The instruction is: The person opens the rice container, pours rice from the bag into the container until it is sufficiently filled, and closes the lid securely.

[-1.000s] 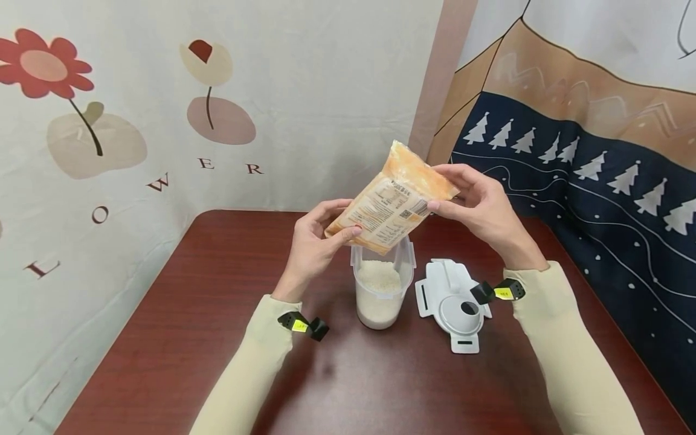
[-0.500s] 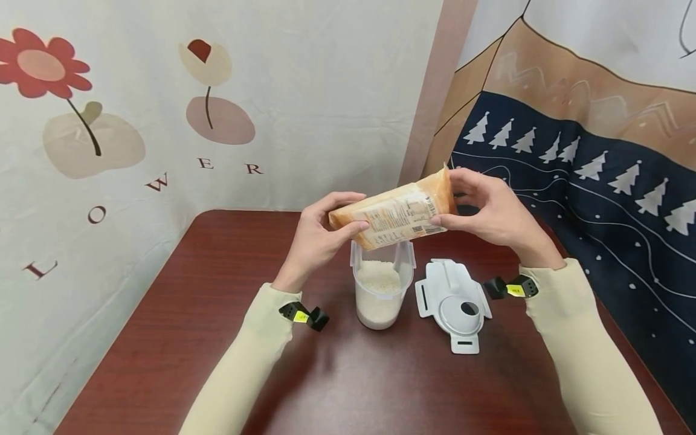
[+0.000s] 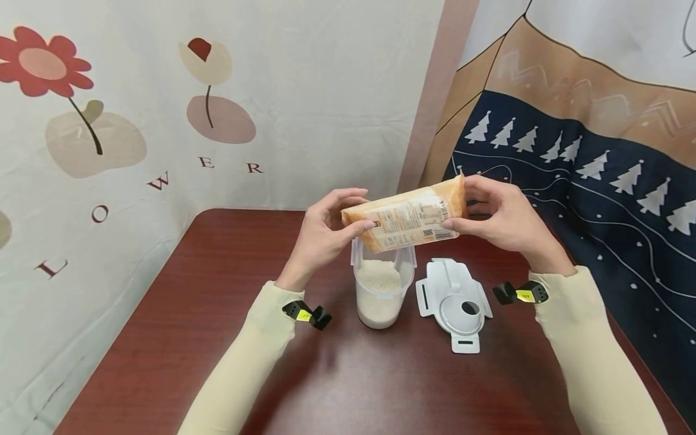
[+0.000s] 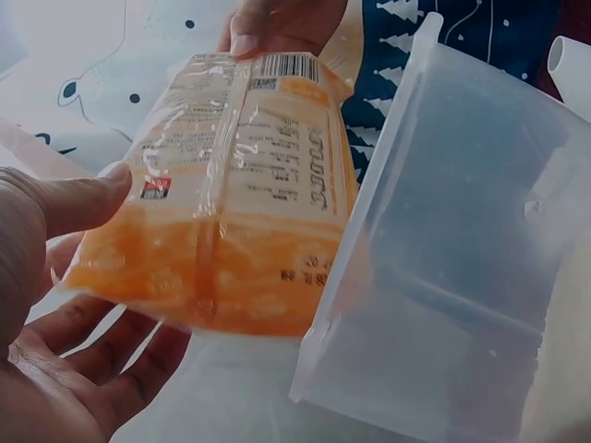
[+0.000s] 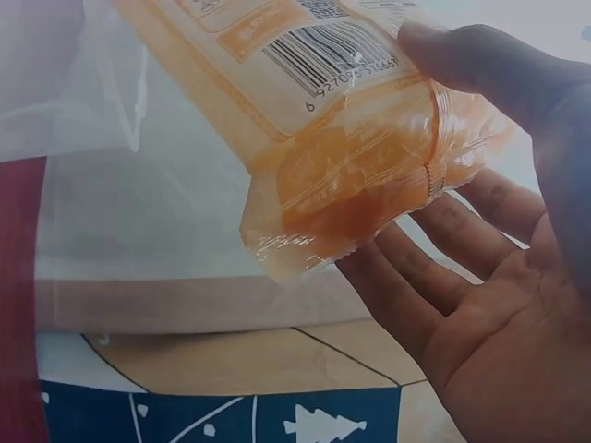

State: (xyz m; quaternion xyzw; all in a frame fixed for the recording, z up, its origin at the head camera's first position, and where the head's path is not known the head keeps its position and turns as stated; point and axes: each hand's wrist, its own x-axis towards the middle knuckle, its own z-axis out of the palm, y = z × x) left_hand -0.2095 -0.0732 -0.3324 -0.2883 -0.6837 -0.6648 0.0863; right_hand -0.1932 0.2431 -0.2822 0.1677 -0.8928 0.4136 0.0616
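An orange and cream printed plastic food packet (image 3: 405, 220) is held level between both hands, above and just behind the rim of a clear container (image 3: 380, 296). The left hand (image 3: 328, 229) grips the packet's left end, thumb on the printed face and fingers behind. At the other end the right hand (image 3: 502, 214) pinches it, its thumb near the barcode seen in the right wrist view. Pale, rice-like grains (image 3: 379, 276) fill the lower part of the container. What the packet contains cannot be told.
A white lid (image 3: 455, 305) with side flaps and a round spout lies right of the container on the dark red table (image 3: 217, 314). Behind the table hangs a pale printed cloth (image 3: 304, 103); a navy tree-patterned cloth (image 3: 598, 199) hangs on the right.
The packet has turned from a steep tilt to nearly level, then shifted slightly right. The right hand has moved right and down; both hands keep hold. Container and lid stay in place.
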